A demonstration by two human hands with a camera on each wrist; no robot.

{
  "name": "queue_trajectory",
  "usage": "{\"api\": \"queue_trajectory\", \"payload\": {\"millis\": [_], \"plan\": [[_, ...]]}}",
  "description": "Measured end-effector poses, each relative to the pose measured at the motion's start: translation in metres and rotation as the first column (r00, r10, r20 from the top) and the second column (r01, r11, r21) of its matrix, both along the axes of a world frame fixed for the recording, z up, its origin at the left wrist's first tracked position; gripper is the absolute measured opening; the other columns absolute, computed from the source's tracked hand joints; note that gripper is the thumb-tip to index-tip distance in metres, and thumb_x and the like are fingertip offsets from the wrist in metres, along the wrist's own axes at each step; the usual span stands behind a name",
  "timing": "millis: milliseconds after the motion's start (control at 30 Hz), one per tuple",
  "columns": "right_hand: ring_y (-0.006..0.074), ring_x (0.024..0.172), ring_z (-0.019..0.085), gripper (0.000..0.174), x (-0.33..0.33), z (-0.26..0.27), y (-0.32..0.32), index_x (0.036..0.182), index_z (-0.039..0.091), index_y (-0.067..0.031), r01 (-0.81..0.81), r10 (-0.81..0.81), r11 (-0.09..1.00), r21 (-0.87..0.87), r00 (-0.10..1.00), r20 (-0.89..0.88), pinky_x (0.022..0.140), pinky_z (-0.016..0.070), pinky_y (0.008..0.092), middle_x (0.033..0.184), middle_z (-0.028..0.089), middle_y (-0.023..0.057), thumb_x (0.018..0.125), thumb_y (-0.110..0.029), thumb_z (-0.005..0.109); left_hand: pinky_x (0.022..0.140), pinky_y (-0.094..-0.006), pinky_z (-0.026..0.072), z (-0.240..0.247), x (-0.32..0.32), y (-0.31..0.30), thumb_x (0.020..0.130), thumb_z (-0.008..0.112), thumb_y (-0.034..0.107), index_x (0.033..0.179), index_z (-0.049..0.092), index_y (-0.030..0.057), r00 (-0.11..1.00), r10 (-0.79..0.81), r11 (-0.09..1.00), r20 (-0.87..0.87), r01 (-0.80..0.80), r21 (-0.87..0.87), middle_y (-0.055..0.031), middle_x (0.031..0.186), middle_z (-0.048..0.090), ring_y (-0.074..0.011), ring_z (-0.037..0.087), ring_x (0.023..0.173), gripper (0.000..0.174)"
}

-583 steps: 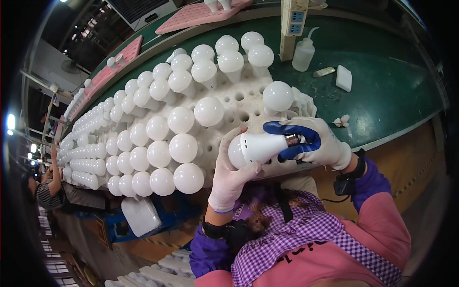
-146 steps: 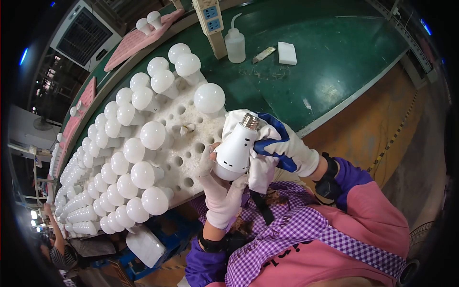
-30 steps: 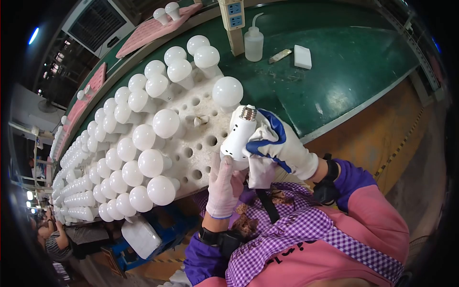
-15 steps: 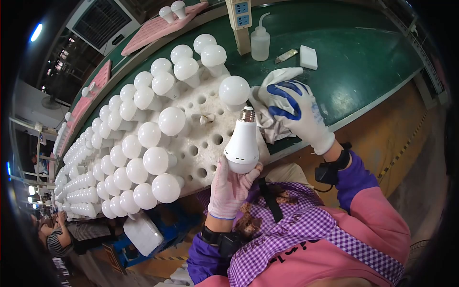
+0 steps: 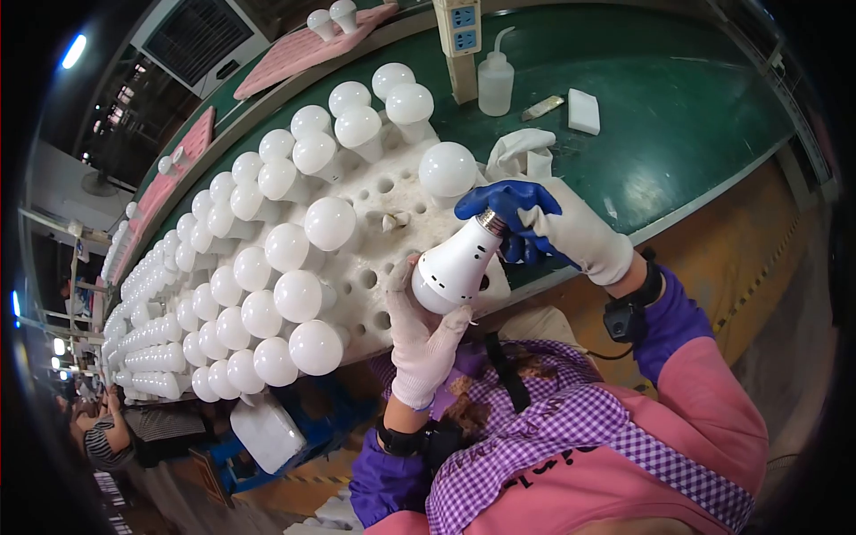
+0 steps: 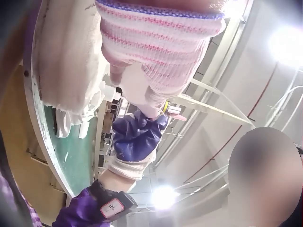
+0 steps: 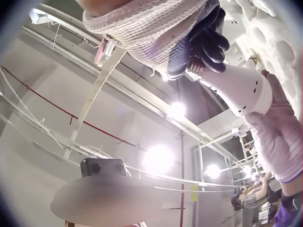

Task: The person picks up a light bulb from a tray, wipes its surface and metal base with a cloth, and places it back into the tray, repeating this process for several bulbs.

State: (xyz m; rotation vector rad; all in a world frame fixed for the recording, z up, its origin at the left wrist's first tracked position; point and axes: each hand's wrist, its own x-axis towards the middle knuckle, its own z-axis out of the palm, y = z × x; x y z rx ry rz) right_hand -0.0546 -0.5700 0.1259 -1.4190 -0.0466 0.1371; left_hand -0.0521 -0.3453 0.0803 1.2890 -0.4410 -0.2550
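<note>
A white LED light bulb [image 5: 456, 266] is held between both hands above the front edge of a foam board, tilted with its metal screw base up and to the right. My left hand [image 5: 421, 346], in a white knitted glove with pink stripes, grips the rounded dome from below. The fingers of my right hand [image 5: 560, 230], in a white glove with blue coating, curl round the screw base. In the right wrist view small dark slots show on the bulb's body [image 7: 239, 90]. A crumpled white cloth [image 5: 522, 153] lies just beyond the right hand.
The holed white foam board [image 5: 406, 239] carries rows of upright bulbs [image 5: 299, 296]; one bulb [image 5: 448, 169] stands near its right end. On the green table [image 5: 695, 116] are a squeeze bottle [image 5: 496, 85] and a white block [image 5: 583, 112]. Another person [image 5: 107, 437] is at far left.
The right hand has put the white cloth down on the table to the right, let go of it, and come back to grip the screw base. The bulb now leans further right.
</note>
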Motion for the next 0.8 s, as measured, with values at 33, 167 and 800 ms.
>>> {"api": "queue_trajectory", "payload": {"millis": [33,167,800], "plan": [[0.0034,0.068,0.053,0.030,0.003,0.003,0.002,0.113,0.064,-0.0051,0.017,-0.016,0.993,-0.120,1.000,0.012,0.059,0.0452,0.0180,0.090,0.062,-0.0006,0.092,-0.026,0.062,0.093,-0.0358,0.0479,0.000,0.001,0.001,0.081,0.074,0.018,0.142,0.021,0.0051,1.000,0.016,1.000,-0.019,-0.016,0.015,-0.0124,0.135,0.035,-0.0251,0.044,0.121,0.081],[0.0032,0.069,0.053,0.033,0.013,0.025,0.017,0.109,0.065,-0.0047,-0.002,-0.002,0.997,-0.080,0.999,-0.046,0.058,0.0434,0.0178,0.085,0.062,-0.0020,0.081,-0.019,0.075,0.096,-0.0377,0.0463,0.010,0.006,0.007,0.081,0.073,0.010,0.144,0.018,0.0046,0.994,-0.020,1.000,-0.107,0.022,0.022,-0.0137,0.137,0.036,-0.0257,0.044,0.123,0.084],[0.0075,0.068,0.061,0.032,0.146,0.038,0.023,0.110,0.065,-0.0032,0.339,-0.191,0.924,-0.177,0.809,0.555,0.059,0.0484,0.0230,0.083,0.069,0.0032,0.082,-0.017,0.069,0.099,-0.0432,0.0429,0.100,0.139,0.047,0.064,0.072,0.006,0.131,0.046,0.0140,0.720,-0.568,0.086,0.399,-0.430,0.898,-0.0150,0.129,0.047,-0.0375,0.047,0.119,0.073]]}}
